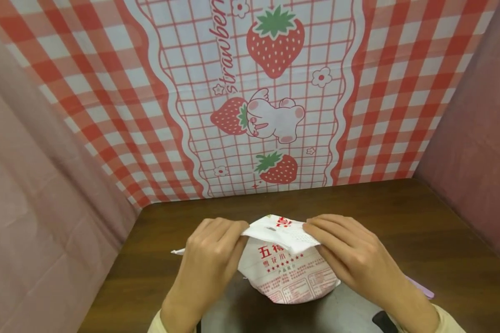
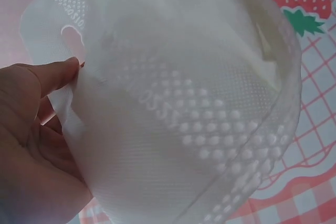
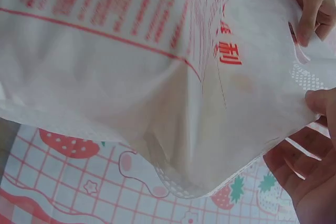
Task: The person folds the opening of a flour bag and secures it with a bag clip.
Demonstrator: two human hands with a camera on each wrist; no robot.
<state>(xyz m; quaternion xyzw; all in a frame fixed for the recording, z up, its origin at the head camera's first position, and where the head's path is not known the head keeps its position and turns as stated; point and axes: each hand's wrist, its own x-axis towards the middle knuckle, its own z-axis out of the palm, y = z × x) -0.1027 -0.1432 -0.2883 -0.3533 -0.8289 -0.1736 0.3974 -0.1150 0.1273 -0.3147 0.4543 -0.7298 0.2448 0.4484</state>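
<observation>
A white flour bag (image 1: 293,282) with red printed characters and a row of red stars hangs between the two hands in the head view. Its top part is folded forward over the front. The left hand (image 1: 214,252) pinches the left top corner, and the right hand (image 1: 354,254) pinches the right one. In the left wrist view the left thumb presses the bag (image 2: 173,93) beside a cut-out handle hole, near an embossed dotted band. From the right wrist, the right hand (image 3: 310,166) grips the edge by thumb and fingers, with the bag's printed side bulging out.
Below the bag lies a grey flat surface (image 1: 233,310) on the brown wooden table (image 1: 400,208). A purple strip (image 1: 421,287) and a black piece (image 1: 384,321) show by the right forearm. A strawberry-print cloth (image 1: 271,106) hangs behind, with pink curtains at both sides.
</observation>
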